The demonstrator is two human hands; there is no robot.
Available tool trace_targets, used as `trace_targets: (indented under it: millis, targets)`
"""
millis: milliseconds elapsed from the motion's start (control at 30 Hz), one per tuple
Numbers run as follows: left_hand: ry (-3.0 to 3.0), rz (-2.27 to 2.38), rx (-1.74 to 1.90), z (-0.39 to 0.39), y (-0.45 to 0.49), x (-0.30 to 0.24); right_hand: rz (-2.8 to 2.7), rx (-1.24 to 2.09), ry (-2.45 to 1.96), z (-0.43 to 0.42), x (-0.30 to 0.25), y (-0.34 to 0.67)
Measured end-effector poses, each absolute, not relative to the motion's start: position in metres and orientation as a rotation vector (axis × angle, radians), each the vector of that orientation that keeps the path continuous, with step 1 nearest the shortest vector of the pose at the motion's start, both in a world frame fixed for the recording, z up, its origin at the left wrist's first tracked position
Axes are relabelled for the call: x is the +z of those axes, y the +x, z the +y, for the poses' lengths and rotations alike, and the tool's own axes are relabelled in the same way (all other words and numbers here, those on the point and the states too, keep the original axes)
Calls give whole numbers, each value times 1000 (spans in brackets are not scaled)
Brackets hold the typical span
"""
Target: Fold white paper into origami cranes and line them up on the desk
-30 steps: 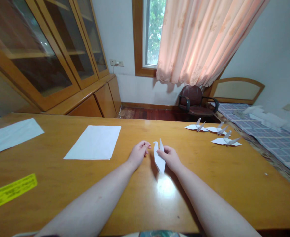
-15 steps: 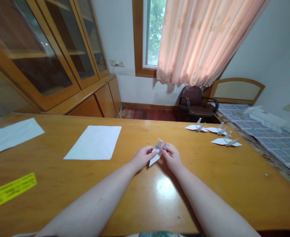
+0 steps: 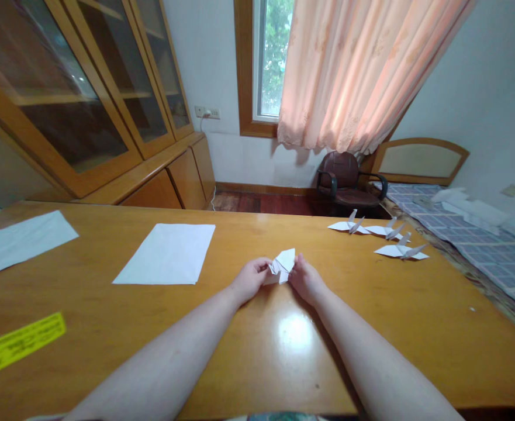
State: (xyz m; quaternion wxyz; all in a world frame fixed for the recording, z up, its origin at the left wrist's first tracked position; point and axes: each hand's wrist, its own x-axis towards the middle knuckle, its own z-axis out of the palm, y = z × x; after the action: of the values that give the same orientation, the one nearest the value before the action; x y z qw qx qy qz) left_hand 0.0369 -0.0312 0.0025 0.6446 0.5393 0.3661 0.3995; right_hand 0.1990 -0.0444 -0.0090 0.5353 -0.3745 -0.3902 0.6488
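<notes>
White paper origami figure (image 3: 282, 266), many-layered

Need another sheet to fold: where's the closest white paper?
In the head view, the white sheet lies flat on the wooden table, ahead and left of the left hand.

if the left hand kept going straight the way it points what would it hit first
The left hand would meet the folded white paper first; it seems already touching, though depth is unclear.
</notes>
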Motion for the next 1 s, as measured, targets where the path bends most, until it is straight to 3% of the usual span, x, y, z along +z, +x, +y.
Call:
trace_targets:
  millis: [267,1000]
  targets:
    - [1436,1019,775,-31,37,5,-1067,1166,-1192,-50,-5,201]
    - [1546,998,624,-26,34,0,-931,1235,-1259,-48,2,201]
